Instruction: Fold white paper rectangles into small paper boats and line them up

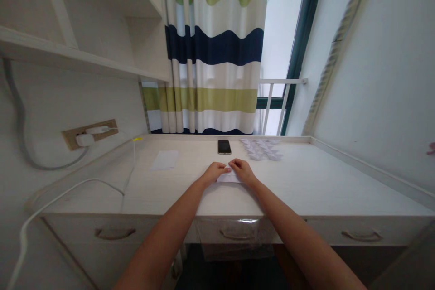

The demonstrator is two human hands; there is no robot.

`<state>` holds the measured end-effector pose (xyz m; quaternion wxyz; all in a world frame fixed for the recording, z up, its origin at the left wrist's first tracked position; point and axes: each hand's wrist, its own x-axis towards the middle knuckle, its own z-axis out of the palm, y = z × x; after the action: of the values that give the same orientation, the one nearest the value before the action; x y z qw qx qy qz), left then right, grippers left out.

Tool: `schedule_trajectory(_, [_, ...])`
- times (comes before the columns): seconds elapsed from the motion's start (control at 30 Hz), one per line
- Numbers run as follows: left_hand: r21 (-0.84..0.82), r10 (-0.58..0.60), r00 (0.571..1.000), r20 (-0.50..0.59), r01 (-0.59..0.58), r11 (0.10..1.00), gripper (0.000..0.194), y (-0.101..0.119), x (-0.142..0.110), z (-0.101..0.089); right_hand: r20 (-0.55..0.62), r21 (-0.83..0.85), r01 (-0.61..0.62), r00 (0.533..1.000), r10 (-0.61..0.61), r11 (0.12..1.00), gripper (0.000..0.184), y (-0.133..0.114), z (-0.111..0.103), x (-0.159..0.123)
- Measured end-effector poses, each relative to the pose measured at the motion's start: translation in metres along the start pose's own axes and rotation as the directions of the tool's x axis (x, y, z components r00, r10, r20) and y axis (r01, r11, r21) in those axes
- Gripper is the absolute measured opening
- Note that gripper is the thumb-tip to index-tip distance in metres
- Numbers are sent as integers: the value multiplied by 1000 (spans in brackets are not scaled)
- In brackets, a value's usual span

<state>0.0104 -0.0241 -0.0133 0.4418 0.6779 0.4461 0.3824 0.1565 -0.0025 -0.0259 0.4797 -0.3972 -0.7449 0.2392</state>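
Both hands meet at a small sheet of white paper (228, 177), partly folded, on the white desk in front of me. My left hand (215, 172) grips its left side, the fingers closed at the edge. My right hand (243, 171) pinches the upper right part, thumb and fingertips close to those of the left. The palms and fingers hide much of the paper's sides. Just beyond the hands lies a dark phone (224, 147). To its right sit several folded white paper pieces (261, 149) in rows. A flat stack of white paper (165, 160) rests at the left.
The white desk (316, 181) has a raised rim at the back and right. A white cable (78, 184) crosses its left side from the wall socket (90, 135). Shelves (102, 61) overhang at the upper left. A striped curtain (214, 72) hangs behind; drawers are below.
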Motion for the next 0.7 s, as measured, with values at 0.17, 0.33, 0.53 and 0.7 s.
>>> schedule_trajectory(0.17, [-97,26,1000,13,-25,995,36,-4,3,0,-53,-24,25,998,-26,999,25,-2,-1,0])
schedule_trajectory(0.33, [-236,28,999,33,-19,972,31,-7,4,0,-75,-7,31,997,-31,999,25,-3,-2,1])
schedule_trajectory(0.53, [-408,-57,991,124,103,907,30,2,-1,3,-127,9,15,992,-14,1000,25,3,-5,3])
schedule_trajectory(0.7, [-417,-75,991,111,115,901,28,5,-2,3,-149,5,20,989,-19,1000,26,4,-8,4])
